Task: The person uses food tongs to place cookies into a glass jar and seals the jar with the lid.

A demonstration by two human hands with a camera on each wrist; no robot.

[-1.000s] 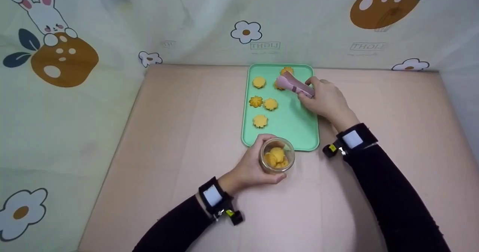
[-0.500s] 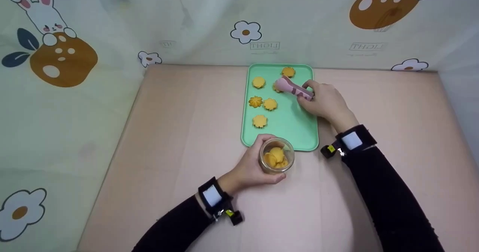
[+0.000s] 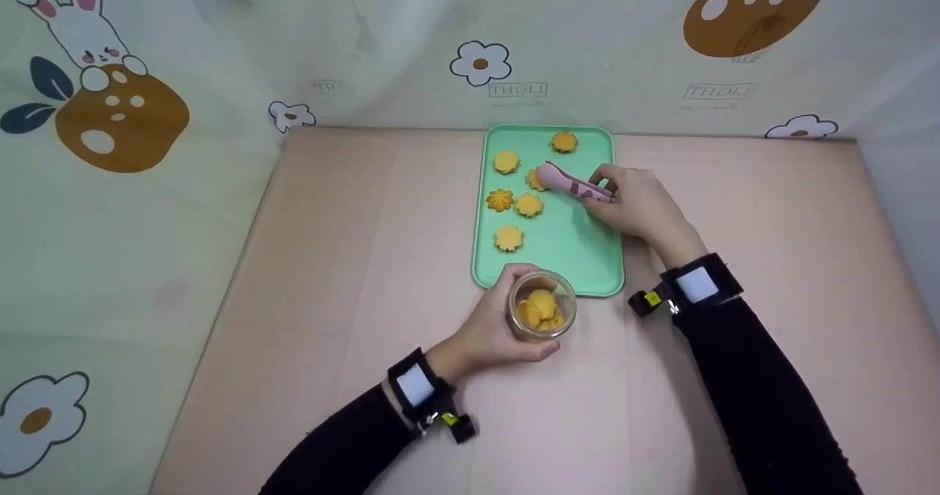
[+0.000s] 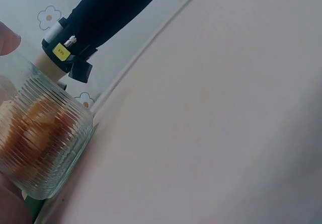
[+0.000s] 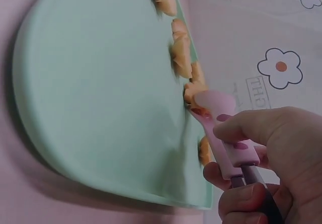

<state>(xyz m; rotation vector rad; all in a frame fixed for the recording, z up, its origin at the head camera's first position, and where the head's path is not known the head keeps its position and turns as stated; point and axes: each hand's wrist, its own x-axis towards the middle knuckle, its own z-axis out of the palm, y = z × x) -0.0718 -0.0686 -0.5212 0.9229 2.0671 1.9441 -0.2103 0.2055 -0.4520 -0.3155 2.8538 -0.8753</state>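
Observation:
My right hand (image 3: 637, 200) holds pink spotted tongs (image 3: 576, 185) over the green tray (image 3: 580, 264). The tips of the tongs are around one flower-shaped cookie (image 3: 536, 179), which they partly cover; in the right wrist view a cookie (image 5: 192, 92) sits between the two tips. Several more yellow cookies (image 3: 508, 239) lie on the tray, mostly along its left side. Around a ribbed glass jar (image 3: 518, 326) curl the fingers and thumb of my left hand (image 3: 490, 330), just in front of the tray. Inside the jar are several cookies (image 3: 542, 305), also visible through its wall in the left wrist view.
The pinkish table (image 3: 352, 260) runs back to a pale curtain (image 3: 382, 54) printed with flowers and rabbits, right behind the tray's far edge. A cookie (image 3: 564, 142) lies near that far edge. Both wrists wear black camera straps (image 3: 701, 283).
The tongs have shifted a little left and toward me, and their arms have drawn closer together. The cookie at their tips has moved the same way. The left hand and jar stay put.

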